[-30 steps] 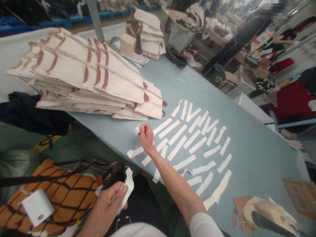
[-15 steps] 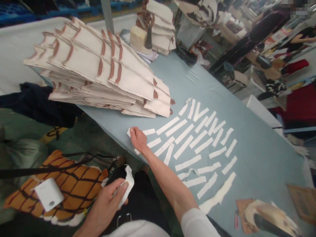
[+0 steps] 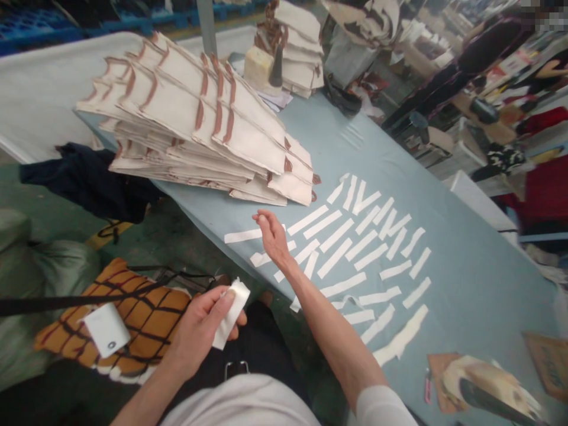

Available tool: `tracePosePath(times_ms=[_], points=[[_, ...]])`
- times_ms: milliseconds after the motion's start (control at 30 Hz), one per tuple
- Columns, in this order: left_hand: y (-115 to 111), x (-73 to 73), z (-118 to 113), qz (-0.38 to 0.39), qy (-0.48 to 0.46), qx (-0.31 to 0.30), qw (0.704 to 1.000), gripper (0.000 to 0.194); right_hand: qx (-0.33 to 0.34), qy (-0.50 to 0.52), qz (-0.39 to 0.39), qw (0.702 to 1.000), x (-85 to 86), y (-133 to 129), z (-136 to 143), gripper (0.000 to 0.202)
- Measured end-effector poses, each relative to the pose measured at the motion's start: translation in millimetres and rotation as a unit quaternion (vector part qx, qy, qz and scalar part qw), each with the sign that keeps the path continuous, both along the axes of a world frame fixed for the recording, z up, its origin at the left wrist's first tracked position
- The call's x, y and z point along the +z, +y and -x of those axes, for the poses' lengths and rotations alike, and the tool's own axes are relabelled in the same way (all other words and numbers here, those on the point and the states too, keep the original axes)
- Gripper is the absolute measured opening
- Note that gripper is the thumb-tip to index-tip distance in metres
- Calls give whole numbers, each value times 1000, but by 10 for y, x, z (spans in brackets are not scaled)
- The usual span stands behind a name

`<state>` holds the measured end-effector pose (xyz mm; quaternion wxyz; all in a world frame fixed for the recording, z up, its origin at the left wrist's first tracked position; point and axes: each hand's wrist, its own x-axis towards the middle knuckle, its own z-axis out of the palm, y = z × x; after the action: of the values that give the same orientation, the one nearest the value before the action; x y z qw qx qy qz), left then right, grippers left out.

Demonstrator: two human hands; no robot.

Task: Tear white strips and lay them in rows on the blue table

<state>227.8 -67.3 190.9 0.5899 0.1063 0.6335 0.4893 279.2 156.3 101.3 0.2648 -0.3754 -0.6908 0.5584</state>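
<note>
My left hand (image 3: 208,319) is closed around a small bundle of white strips (image 3: 231,315), held low in front of my body off the table's edge. My right hand (image 3: 271,234) is over the near side of the table, its fingers loosely apart and nothing visible in them. Just left of it, and partly hidden behind it, a single white strip (image 3: 242,235) lies flat near the table edge. Several more white strips (image 3: 335,258) are spread in loose rows to the right of that hand, beneath and beyond my right forearm.
A tall pile of cream fabric pieces with brown trim (image 3: 177,118) stands at the table's far left. At lower right are a pink cutter (image 3: 427,386) and a roll of pale material (image 3: 483,384). A checked cushion (image 3: 151,302) with a white box (image 3: 106,330) is below left.
My right hand has let go of the strip by the table edge, lifted slightly to the right and opened. My left hand still holds the bundle, now turned flatter to view.
</note>
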Motion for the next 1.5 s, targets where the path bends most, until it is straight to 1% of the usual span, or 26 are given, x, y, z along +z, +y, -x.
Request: tracePosePath(times_ms=[67,133,200,233,300,367,433,533,633,700,833,933,1067,1167,1233,1267,1300,1333,1400,1433,1500], points=[[87,116,19,-28,-39,32,998,51,-2,30,-24,999,345,-82,-199,33],[186,243,18,-46,-78,61,994,50,7,36,-73,997,726,-218,-445,23],[287,366,-5,-61,-116,82,988,50,20,39,-159,986,1084,-376,-697,17],[336,422,-25,-69,-134,88,985,50,29,43,-210,976,1237,-450,-810,20],[427,519,-77,-93,-163,85,979,47,58,58,-290,954,1471,-567,-992,30],[511,604,-141,-112,-180,74,974,42,80,73,-338,935,1601,-630,-1113,35],[590,680,-209,-118,-192,61,972,39,78,77,-364,925,1650,-648,-1197,31],[693,769,-299,-100,-212,44,971,40,48,70,-374,923,1644,-646,-1323,29],[766,817,-366,-78,-219,47,972,45,25,64,-364,929,1627,-671,-1474,31],[791,839,-404,-69,-211,56,973,48,30,61,-372,926,1625,-700,-1564,32],[790,902,-472,-82,-206,57,974,49,45,43,-406,912,1631,-738,-1668,34],[773,956,-511,-89,-205,60,973,46,26,49,-390,919,1623,-738,-1705,37],[733,994,-532,-87,-196,84,973,42,14,67,-375,925,1569,-737,-1767,41],[667,992,-541,-89,-175,95,976,41,9,49,-371,927,1511,-781,-1803,32],[613,983,-552,-92,-162,95,978,41,-3,38,-332,943,1486,-839,-1797,16],[587,977,-560,-93,-156,92,979,42,-6,32,-295,955,1482,-874,-1782,9],[565,971,-568,-96,-150,88,980,43,-5,23,-246,969,1483,-910,-1761,11],[547,964,-577,-99,-145,85,981,44,-1,12,-191,982,1489,-946,-1733,16],[521,952,-594,-107,-132,83,982,45,7,-7,-93,996,1512,-1008,-1673,25],[512,947,-602,-110,-125,82,983,45,10,-12,-59,998,1527,-1033,-1644,27],[497,942,-619,-113,-111,78,984,47,5,-10,-21,1000,1557,-1068,-1600,30]])
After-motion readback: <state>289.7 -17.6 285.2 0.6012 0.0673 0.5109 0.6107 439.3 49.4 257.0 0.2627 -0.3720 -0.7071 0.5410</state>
